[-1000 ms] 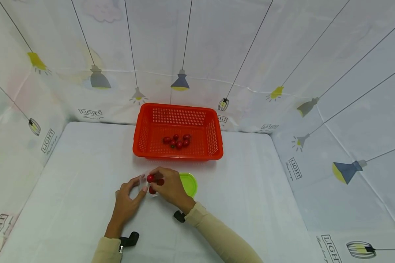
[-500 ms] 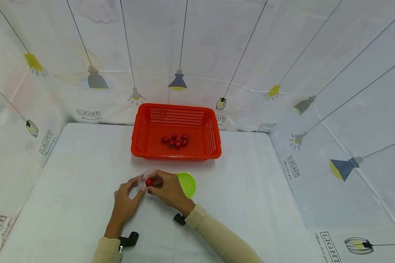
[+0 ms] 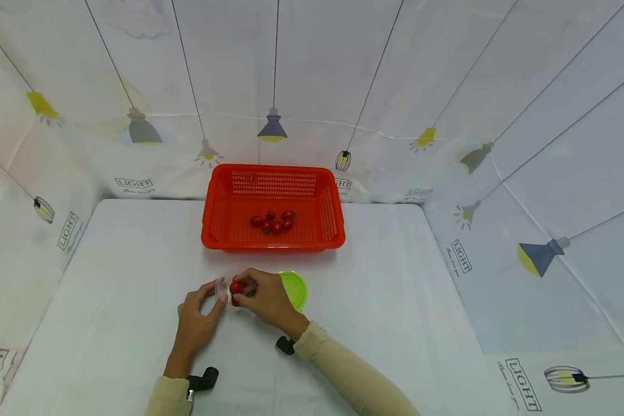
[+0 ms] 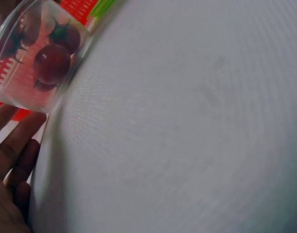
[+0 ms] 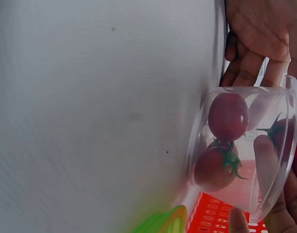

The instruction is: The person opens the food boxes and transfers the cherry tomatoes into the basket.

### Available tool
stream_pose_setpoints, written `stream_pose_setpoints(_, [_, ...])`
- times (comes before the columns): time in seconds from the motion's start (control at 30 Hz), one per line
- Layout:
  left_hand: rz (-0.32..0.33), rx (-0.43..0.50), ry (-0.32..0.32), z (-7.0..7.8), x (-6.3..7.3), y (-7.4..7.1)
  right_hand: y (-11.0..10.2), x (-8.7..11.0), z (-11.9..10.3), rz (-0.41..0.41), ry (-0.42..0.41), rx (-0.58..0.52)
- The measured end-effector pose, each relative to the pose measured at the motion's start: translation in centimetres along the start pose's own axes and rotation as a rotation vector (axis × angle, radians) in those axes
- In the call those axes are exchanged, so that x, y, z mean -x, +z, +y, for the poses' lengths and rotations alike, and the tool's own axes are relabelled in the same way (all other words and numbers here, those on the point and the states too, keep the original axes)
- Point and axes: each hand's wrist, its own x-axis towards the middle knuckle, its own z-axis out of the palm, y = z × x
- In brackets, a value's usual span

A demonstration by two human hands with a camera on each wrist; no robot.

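A clear plastic tub [image 4: 22, 94] with a round rim stands on the white table, several cherry tomatoes [image 4: 52, 64] inside it showing through its wall. My left hand [image 3: 196, 320] holds the tub from the left, thumb and fingers spread around its side. Over the tub's mouth, my right hand [image 3: 270, 297] pinches one red cherry tomato [image 3: 236, 287]. In the right wrist view that green-stemmed tomato [image 5: 284, 135] is at the rim, with a fingertip showing behind the clear wall. The right hand hides part of the tub in the head view.
A red perforated basket [image 3: 273, 247] stands behind the hands, with several cherry tomatoes [image 3: 277, 226] on its floor. A bright green round lid [image 3: 295, 290] lies right of the tub, partly behind the right hand. Patterned white sheets [image 3: 312, 69] rise around the table.
My right hand has brought the pinched tomato slightly down at the tub's mouth. My left hand keeps its hold. The head view has shifted a little.
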Motion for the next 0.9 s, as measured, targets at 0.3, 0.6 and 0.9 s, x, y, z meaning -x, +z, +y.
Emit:
stream_pose_setpoints(0.3, [-0.011, -0.006, -0.019, -0.1, 0.2, -0.1, -1.3, -0.9, -0.9, 0.016, 0.018, 0.022])
stream_pose_setpoints(0.6, [-0.018, 0.007, -0.018, 0.1, 0.0, 0.0, -4.1, -3.4, -1.6, 0.101, -0.048, 0.032])
stream_pose_setpoints(0.9, [-0.005, 0.012, -0.001, 0.0, 0.0, 0.0, -6.3, -5.6, -2.1, 0.132, -0.073, -0.014])
